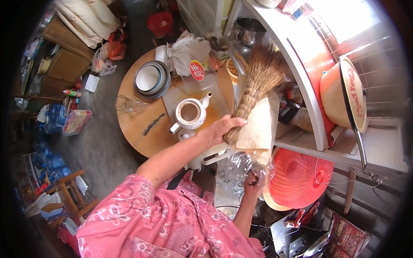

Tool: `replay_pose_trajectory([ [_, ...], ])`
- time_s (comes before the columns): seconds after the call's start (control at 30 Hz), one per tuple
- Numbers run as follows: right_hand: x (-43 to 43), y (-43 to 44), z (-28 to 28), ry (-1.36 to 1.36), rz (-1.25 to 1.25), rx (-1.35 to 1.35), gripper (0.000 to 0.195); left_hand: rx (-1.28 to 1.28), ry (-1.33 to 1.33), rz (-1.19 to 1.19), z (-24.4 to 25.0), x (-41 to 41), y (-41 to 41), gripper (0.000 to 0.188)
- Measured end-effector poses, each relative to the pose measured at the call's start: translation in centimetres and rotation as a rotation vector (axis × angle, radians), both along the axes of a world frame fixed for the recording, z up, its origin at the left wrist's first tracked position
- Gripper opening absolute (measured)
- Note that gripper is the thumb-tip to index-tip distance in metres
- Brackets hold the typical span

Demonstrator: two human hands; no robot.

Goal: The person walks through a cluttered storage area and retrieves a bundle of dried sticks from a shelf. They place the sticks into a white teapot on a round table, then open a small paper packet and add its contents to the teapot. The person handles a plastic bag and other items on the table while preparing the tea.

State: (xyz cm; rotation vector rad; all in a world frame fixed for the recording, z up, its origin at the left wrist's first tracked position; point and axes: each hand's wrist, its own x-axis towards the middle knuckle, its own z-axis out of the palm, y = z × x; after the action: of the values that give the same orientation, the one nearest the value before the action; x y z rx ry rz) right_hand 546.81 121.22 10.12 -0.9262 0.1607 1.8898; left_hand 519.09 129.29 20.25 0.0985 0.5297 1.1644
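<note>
My left hand [224, 127] grips the bound handle of a short straw whisk broom [250, 96]. Its bristles fan out towards the upper right. Behind and beside the broom is a pale, flat cloth-like piece [256, 125] with a clear plastic bag [245, 161] around it. Lower down, my right hand [253, 182] has its fingers closed on the bag's crumpled end; they are partly in shadow. A white teapot [190, 113] without its lid, brown liquid inside, stands on the round wooden table [138, 125] left of my left hand.
Stacked bowls [152, 79], a clear glass [129, 104] and a plastic box with a red sticker [200, 74] share the table. At the right are a shelf edge [300, 80], an enamel pot [342, 93] and a pink-red mesh cover [300, 180]. Blue water bottles [55, 117] stand left.
</note>
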Motion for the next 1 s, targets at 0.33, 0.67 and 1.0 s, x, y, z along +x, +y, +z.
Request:
replay_pose_trajectory([
  [0.33, -4.3, -3.9, 5.4, 0.104, 0.085, 0.063, 0.02, 0.036, 0.29, 0.07, 8.4, -8.8, -15.0, 0.055],
  [0.67, -9.3, 1.0, 9.1, 0.225, 0.49, 0.099, 0.02, -0.287, 0.552, 0.728, 11.3, -12.2, -29.8, 0.048],
  [1.0, -12.5, 0.6, 15.9, -0.362, 0.772, 0.376, 0.02, -0.239, 0.302, 1.27, 12.0, -9.5, -40.0, 0.045],
])
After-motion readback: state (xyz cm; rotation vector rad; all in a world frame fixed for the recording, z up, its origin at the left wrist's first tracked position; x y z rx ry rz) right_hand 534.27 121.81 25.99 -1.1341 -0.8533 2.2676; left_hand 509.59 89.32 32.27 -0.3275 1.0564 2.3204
